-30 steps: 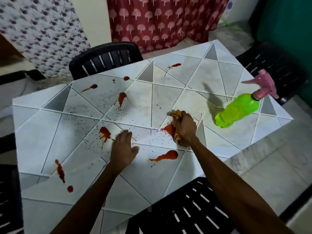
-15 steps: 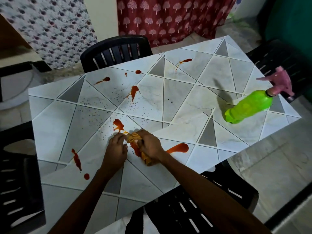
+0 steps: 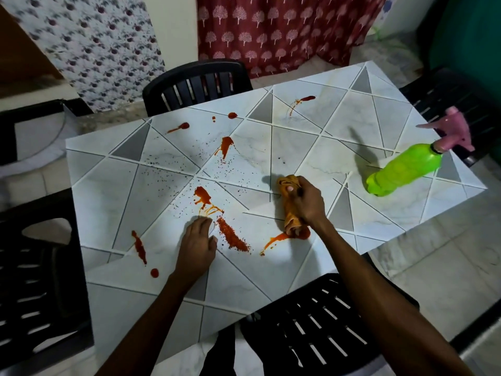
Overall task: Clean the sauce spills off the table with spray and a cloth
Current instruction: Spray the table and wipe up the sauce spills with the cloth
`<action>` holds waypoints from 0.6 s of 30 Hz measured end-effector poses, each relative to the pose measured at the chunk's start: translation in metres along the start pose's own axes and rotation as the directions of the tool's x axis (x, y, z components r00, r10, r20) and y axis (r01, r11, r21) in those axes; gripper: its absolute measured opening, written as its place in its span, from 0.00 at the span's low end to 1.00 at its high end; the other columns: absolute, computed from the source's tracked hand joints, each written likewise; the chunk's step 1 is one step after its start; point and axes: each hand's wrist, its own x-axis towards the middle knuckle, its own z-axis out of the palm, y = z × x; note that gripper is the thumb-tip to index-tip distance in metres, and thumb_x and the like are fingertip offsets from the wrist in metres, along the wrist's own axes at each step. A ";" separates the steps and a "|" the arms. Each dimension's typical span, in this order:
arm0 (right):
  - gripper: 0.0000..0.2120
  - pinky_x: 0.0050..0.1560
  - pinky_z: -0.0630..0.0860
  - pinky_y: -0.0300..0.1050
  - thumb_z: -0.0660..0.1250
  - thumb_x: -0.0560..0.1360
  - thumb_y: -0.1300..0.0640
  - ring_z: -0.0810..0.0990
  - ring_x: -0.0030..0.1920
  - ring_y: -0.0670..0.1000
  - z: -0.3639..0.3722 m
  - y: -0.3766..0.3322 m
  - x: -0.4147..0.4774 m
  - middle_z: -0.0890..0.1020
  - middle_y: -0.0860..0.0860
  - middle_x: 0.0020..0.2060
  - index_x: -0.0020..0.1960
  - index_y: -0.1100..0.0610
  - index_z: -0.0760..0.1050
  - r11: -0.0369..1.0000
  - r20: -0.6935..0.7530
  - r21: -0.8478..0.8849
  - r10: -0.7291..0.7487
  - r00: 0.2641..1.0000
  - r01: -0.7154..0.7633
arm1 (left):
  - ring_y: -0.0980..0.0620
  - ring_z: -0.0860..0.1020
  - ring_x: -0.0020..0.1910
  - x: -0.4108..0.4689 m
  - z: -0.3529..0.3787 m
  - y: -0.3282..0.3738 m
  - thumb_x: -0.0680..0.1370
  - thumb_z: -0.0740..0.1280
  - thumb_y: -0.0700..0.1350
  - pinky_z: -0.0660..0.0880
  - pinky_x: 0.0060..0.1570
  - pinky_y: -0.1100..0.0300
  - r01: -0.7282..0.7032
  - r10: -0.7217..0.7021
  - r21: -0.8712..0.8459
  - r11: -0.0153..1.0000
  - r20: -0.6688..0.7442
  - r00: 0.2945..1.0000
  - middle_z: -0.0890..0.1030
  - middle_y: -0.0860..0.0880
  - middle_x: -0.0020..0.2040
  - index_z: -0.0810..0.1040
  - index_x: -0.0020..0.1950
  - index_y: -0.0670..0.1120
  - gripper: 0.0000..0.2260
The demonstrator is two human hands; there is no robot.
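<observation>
A marble-patterned table (image 3: 339, 123) carries several red sauce spills, such as a streaked smear (image 3: 233, 236) near the middle front and a splat (image 3: 226, 145) farther back. My right hand (image 3: 307, 200) grips a bunched orange cloth (image 3: 288, 213) pressed onto the table, its lower end on a red smear (image 3: 276, 240). My left hand (image 3: 196, 244) rests on the table left of the streaked smear, its fingers loosely curled, holding nothing. A green spray bottle (image 3: 404, 169) with a pink trigger head stands at the table's right side.
Black plastic chairs stand around the table: one at the far side (image 3: 196, 82), one at the left (image 3: 38, 267), one at the near edge (image 3: 325, 327), one at the far right (image 3: 455, 96). A red patterned curtain (image 3: 279, 31) hangs behind.
My right hand has dragged the cloth from beside my left hand out to the right, leaving a streaked red smear. My left hand stays on the table.
</observation>
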 end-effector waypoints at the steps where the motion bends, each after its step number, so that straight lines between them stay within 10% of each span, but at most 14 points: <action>1: 0.12 0.45 0.70 0.46 0.65 0.80 0.52 0.81 0.53 0.62 -0.002 0.000 0.006 0.84 0.56 0.52 0.63 0.51 0.76 0.998 0.002 -0.061 0.005 1.000 -0.004 | 0.39 0.66 0.72 -0.002 0.000 -0.001 0.78 0.59 0.49 0.60 0.74 0.46 0.002 -0.002 -0.004 1.000 -0.003 1.000 0.72 0.39 0.71 0.71 0.72 0.39 0.24; 18: 0.25 0.64 0.74 0.51 0.58 0.79 0.46 0.76 0.67 0.59 0.128 -0.047 -0.134 0.75 0.55 0.71 0.75 0.51 0.69 0.984 0.395 0.002 -0.167 0.903 0.181 | 0.38 0.70 0.67 -0.028 -0.005 -0.018 0.73 0.66 0.31 0.69 0.69 0.45 -0.065 0.064 -0.078 0.995 -0.018 0.998 0.74 0.38 0.67 0.72 0.70 0.38 0.24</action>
